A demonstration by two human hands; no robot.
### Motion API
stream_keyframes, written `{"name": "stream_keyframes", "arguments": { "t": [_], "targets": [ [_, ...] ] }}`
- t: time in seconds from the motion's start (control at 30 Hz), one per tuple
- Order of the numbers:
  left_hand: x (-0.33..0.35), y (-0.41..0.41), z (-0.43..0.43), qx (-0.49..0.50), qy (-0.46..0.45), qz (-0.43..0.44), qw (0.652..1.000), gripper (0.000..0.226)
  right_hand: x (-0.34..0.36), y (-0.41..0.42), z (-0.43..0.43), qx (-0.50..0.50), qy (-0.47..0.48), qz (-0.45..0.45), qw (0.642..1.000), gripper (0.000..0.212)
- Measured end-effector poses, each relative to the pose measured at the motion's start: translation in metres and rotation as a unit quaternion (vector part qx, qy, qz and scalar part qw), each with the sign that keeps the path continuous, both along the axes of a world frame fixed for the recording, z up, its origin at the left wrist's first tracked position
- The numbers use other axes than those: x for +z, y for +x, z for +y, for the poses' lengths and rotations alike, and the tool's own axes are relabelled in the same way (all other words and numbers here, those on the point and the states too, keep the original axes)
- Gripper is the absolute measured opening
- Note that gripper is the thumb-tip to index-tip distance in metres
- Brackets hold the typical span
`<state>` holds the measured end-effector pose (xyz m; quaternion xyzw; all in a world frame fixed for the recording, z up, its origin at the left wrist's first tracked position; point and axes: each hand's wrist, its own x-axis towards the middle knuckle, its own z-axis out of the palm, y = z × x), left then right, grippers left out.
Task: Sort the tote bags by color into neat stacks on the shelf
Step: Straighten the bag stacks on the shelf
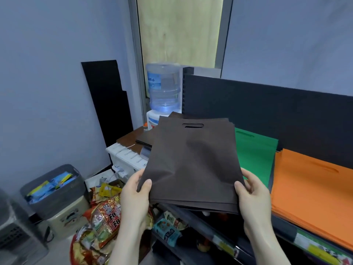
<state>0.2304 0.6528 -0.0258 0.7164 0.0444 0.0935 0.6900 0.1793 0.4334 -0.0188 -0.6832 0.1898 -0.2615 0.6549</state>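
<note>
My left hand and right hand pinched the brown tote bags at their near corners, over the shelf's left end beside the green stack. With so light a grip, the layers might have fanned askew.

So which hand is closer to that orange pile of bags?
The right. The right hand grips the brown bags at their near right corner, just beside the orange pile; the left hand grips the opposite corner, on the far side of the brown bags.

Small shop stockroom, metal shelf with price labels, snack packets, water dispenser
</note>
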Motion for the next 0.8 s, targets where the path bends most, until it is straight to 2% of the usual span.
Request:
{"name": "stream_keyframes", "arguments": {
  "t": [0.13,0.33,0.5,0.63,0.8],
  "targets": [
    [0.007,0.046,0.003,0.011,0.038,-0.013,0.999,0.035,0.0,0.051,0.001,0.001,0.004,-0.009,1.0,0.039],
    [0.017,0.104,0.012,0.06,0.105,-0.04,0.992,0.034,-0.014,0.126,0.016,0.019,0.032,-0.011,0.999,0.042],
    [0.007,0.144,0.02,0.095,0.125,-0.028,0.987,0.035,-0.025,0.169,0.025,0.032,0.031,0.011,0.999,0.041],
    [0.008,0.183,0.029,0.082,0.121,-0.03,0.989,0.034,-0.025,0.188,0.036,0.016,0.021,0.033,0.999,0.042],
    [0.017,0.236,0.035,0.03,0.115,-0.04,0.992,0.036,-0.009,0.21,0.049,-0.052,-0.02,0.036,0.998,0.044]
  ]
}}
